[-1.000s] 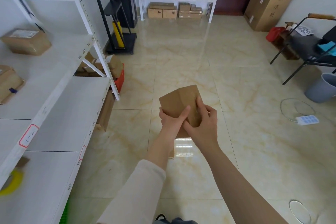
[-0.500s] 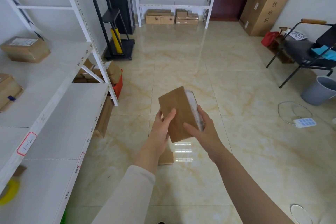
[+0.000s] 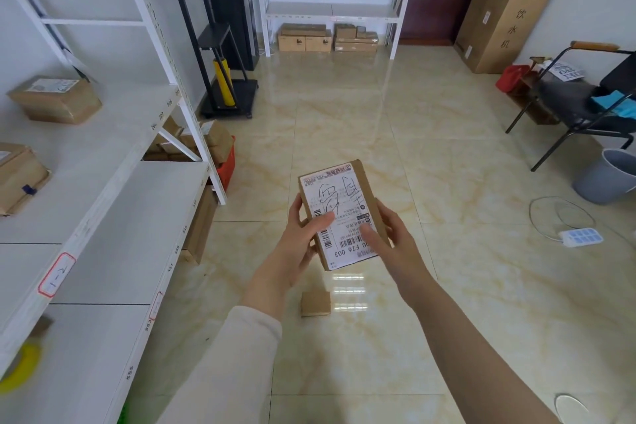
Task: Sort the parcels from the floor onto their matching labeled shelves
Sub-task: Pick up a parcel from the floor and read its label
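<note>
A small brown cardboard parcel (image 3: 346,196) is held in front of me over the tiled floor, its white shipping label with handwritten marks and barcodes facing up. My left hand (image 3: 303,244) grips its left edge, thumb lying across the label. My right hand (image 3: 392,244) grips its right edge, thumb on the label's lower part. A smaller brown parcel (image 3: 316,303) lies on the floor just below my hands. White shelves (image 3: 113,162) run along the left, one edge tagged "1-2" (image 3: 56,274), with two parcels (image 3: 55,100) on the upper level.
A red crate with several parcels (image 3: 220,151) sits under the left shelf end. A second white rack (image 3: 332,14) with boxes beneath stands at the back. A black chair (image 3: 585,96), grey bucket (image 3: 609,175), power strip (image 3: 581,237) and tall carton (image 3: 509,10) are on the right.
I have turned the parcel over between my hands, so its label side now faces up instead of the plain brown side. The view has tilted up slightly.
</note>
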Demonstrator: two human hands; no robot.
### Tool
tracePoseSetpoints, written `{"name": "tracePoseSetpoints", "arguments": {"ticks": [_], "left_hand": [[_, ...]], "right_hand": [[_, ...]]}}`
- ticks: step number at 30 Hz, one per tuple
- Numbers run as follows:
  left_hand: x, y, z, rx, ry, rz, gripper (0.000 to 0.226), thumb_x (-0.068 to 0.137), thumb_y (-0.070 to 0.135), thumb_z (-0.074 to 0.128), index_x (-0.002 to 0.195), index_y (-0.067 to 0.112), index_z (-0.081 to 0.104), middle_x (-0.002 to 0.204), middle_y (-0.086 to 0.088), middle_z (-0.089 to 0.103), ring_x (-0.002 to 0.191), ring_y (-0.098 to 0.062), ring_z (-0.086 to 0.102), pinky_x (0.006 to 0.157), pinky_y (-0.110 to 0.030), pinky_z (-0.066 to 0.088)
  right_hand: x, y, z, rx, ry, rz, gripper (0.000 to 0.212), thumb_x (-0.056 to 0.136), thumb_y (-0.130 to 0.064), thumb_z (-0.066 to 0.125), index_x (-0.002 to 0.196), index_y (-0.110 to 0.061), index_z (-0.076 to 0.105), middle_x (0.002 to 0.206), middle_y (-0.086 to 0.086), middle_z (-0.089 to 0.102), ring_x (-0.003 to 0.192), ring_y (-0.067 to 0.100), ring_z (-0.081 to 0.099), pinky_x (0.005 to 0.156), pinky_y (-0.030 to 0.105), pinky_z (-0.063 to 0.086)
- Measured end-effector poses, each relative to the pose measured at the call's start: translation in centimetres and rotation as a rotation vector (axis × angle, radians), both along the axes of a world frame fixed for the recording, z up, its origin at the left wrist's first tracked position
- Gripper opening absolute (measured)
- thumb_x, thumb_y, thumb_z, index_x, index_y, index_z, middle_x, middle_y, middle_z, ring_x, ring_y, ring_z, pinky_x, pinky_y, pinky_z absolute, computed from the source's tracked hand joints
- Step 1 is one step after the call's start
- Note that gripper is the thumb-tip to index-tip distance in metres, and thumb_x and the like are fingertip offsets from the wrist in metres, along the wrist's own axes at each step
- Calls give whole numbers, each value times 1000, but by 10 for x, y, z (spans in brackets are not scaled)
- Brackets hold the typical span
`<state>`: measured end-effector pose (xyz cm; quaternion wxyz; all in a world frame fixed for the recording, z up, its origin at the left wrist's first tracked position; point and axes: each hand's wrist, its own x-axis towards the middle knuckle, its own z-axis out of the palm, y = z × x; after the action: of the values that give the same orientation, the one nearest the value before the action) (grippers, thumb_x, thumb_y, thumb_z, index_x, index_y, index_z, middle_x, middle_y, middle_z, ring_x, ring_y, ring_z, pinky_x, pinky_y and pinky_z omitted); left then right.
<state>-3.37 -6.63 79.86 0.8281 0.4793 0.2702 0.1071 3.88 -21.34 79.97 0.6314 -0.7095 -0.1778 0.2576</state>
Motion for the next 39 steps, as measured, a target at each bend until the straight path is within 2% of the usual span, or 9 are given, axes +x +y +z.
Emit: {"name": "tracePoseSetpoints", "arguments": {"ticks": [4, 9, 12, 19, 24, 28, 34, 36, 39], "left_hand": [[-2, 0, 2, 11, 16, -70, 93, 66, 14, 70, 146, 29, 25, 115, -6, 68, 115, -33, 61, 102, -57, 43], [-12, 14, 2, 133, 121, -192, 108, 64, 44, 80, 149, 34, 14, 132, -5, 58, 132, -28, 46, 111, -61, 28], [-11, 31, 16, 286, 188, -183, 76, 88, 39, 56, 150, 35, 10, 155, -1, 31, 142, -26, 30, 114, -53, 26], [-7, 40, 37, 409, 238, -527, 51, 88, 23, 62, 127, 48, 40, 111, -6, 68, 104, -26, 62, 101, -49, 46], [-13, 33, 21, 263, 141, -191, 47, 87, 20, 63, 129, 30, 45, 114, -15, 66, 101, -32, 63, 94, -56, 49], [-23, 6, 4, 161, 129, -101, 54, 85, 18, 64, 132, 19, 38, 117, -17, 65, 107, -33, 63, 91, -51, 53], [-31, 10, 0, 333, 204, -269, 55, 63, 65, 67, 114, 55, 47, 137, -7, 53, 128, -23, 49, 107, -55, 38], [-28, 8, 3, 421, 189, -382, 71, 64, 60, 70, 128, 56, 39, 147, -6, 43, 134, -23, 44, 108, -51, 39], [-25, -1, 1, 426, 152, -454, 82, 67, 40, 74, 136, 52, 33, 135, 0, 56, 120, -19, 59, 101, -45, 48]], "right_hand": [[5, -8, -4, 120, 266, 94, 72, 78, -33, 71, 143, -33, 40, 134, 10, 59, 121, 25, 60, 99, 42, 51], [19, -19, -3, 74, 252, 166, 67, 76, -26, 66, 140, -30, 46, 130, 9, 63, 109, 22, 65, 85, 31, 53], [33, -26, 6, -10, 223, 261, 67, 72, -24, 66, 137, -27, 50, 127, 10, 65, 105, 23, 64, 84, 28, 49], [45, -14, 32, -204, 114, 505, 67, 57, -39, 73, 122, -38, 56, 126, -1, 64, 116, 17, 59, 95, 28, 44], [41, -21, 13, -11, 249, 263, 74, 76, -29, 74, 140, -32, 37, 128, 6, 60, 113, 24, 61, 100, 42, 47], [31, -21, -4, 88, 314, 186, 71, 75, -27, 67, 140, -20, 41, 121, 9, 64, 113, 27, 61, 102, 49, 46], [47, -27, 12, -76, 230, 287, 58, 66, -26, 72, 122, -30, 59, 105, 6, 69, 103, 29, 61, 92, 43, 50], [50, -24, 16, -142, 210, 333, 63, 61, -32, 76, 122, -31, 60, 112, 10, 69, 111, 33, 60, 102, 50, 44], [50, -16, 20, -180, 181, 352, 72, 57, -38, 76, 125, -27, 59, 123, 16, 66, 120, 37, 57, 108, 55, 38]]}}
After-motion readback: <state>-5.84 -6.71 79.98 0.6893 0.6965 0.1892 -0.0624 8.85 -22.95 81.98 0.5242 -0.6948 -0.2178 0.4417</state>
